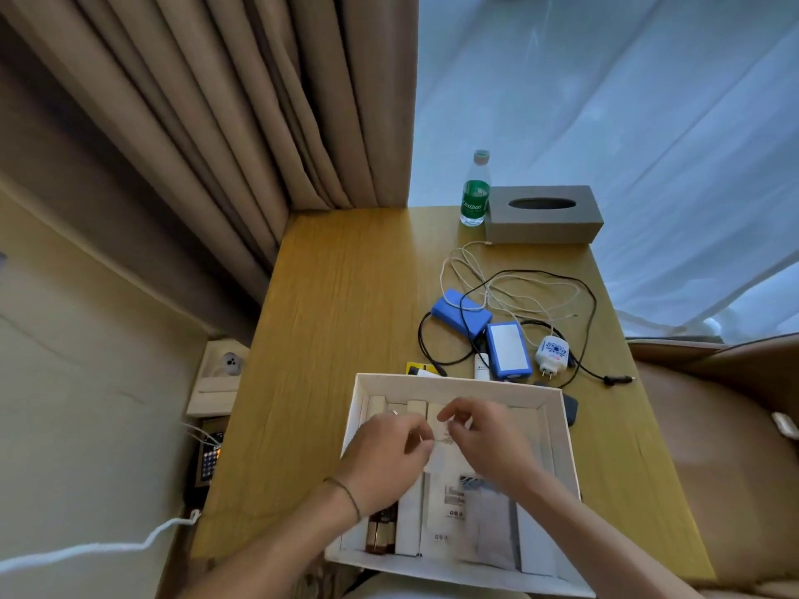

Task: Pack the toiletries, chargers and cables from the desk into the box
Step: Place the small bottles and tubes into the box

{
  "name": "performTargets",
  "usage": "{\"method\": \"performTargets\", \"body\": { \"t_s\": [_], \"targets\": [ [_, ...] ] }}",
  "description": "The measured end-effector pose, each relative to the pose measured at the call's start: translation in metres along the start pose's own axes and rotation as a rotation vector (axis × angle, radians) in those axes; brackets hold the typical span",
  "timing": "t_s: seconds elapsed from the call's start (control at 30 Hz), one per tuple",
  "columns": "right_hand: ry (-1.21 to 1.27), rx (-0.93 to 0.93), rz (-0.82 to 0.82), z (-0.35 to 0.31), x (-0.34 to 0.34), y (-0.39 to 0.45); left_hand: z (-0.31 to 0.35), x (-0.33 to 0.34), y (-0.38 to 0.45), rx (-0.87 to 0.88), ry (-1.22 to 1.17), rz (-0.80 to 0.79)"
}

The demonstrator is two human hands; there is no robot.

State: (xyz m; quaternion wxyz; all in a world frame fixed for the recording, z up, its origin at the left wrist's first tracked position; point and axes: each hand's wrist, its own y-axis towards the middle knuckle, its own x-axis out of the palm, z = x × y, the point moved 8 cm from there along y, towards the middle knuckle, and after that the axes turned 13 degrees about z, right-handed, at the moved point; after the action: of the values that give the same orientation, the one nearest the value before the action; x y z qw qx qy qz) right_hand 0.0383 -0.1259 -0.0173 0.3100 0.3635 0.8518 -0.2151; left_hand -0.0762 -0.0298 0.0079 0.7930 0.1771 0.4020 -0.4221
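A white cardboard box [557, 430] stands at the desk's near edge and holds several white toiletry packets and sachets [454, 508]. Both hands hover inside it. My left hand [385, 451] and my right hand [484, 438] pinch a thin white packet [441, 443] between their fingertips, just above the packed items. Beyond the box lie two blue battery packs [461, 313] [508, 350], a white plug charger [551, 352], a small white tube [481, 366], a tangled black cable [588, 304] and a white cable [467, 270].
A grey tissue box [542, 214] and a green-labelled water bottle [475, 192] stand at the desk's far edge. A yellow card [415, 368] and a dark object [571, 408] peek out beside the box. Curtains hang behind; a brown seat [713, 425] is at right.
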Motion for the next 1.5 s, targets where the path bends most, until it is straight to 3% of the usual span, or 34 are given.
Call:
{"method": "performTargets", "body": {
  "t_s": [0.17, 0.3, 0.57, 0.8, 0.97, 1.17, 1.5],
  "targets": [
    [0.060, -0.029, 0.090, -0.021, -0.030, 0.028, 0.021, -0.037, 0.036, 0.022, -0.168, 0.168],
    [0.086, -0.029, 0.150, -0.032, -0.054, 0.055, 0.029, -0.042, 0.069, 0.042, -0.135, 0.173],
    [0.006, -0.007, 0.147, -0.015, -0.074, 0.105, 0.017, -0.008, 0.129, -0.011, 0.090, -0.052],
    [-0.043, 0.065, -0.124, 0.019, -0.049, 0.133, -0.001, 0.030, 0.163, -0.013, 0.230, -0.241],
    [-0.218, -0.038, -0.212, 0.034, -0.038, 0.147, -0.012, 0.062, 0.166, 0.136, 0.498, -0.471],
    [-0.374, -0.195, -0.236, 0.036, -0.030, 0.156, -0.016, 0.078, 0.171, 0.341, 0.779, -0.578],
    [-0.580, -0.498, -0.327, 0.034, -0.003, 0.155, -0.018, 0.085, 0.173, 0.454, 0.813, -0.628]
  ]
}}
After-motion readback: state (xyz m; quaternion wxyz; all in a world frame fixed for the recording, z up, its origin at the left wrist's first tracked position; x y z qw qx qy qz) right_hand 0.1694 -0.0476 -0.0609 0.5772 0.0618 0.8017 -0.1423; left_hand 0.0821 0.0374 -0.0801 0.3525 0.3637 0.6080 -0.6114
